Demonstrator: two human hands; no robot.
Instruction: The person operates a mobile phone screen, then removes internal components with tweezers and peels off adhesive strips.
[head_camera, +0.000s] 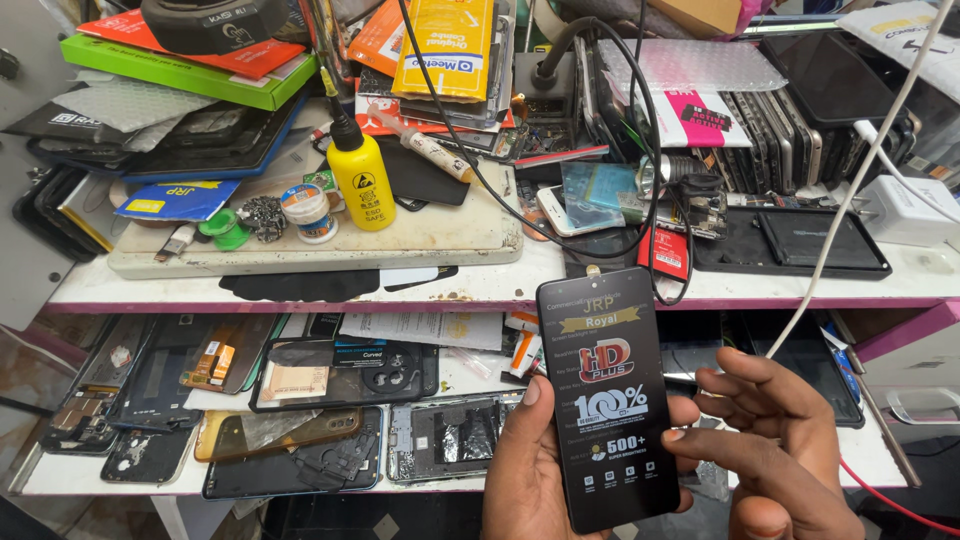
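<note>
Black phone screen (608, 395) with printed film stands upright at six o'clock, gripped along its edges by the left hand (535, 470), thumb on its left side. At four o'clock the right hand (770, 440) hovers with fingers loosely curled, fingertips touching the screen's right edge. Beyond, at eleven o'clock, a yellow bottle (360, 178) sits on the cluttered counter (480, 285).

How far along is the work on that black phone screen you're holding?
Done: the black phone screen is off the shelf, upright in the left hand. In hand: right hand fingertips touch its right edge. Left: its printed protective film is still on; opened phone bodies lie on the lower shelf.
</note>
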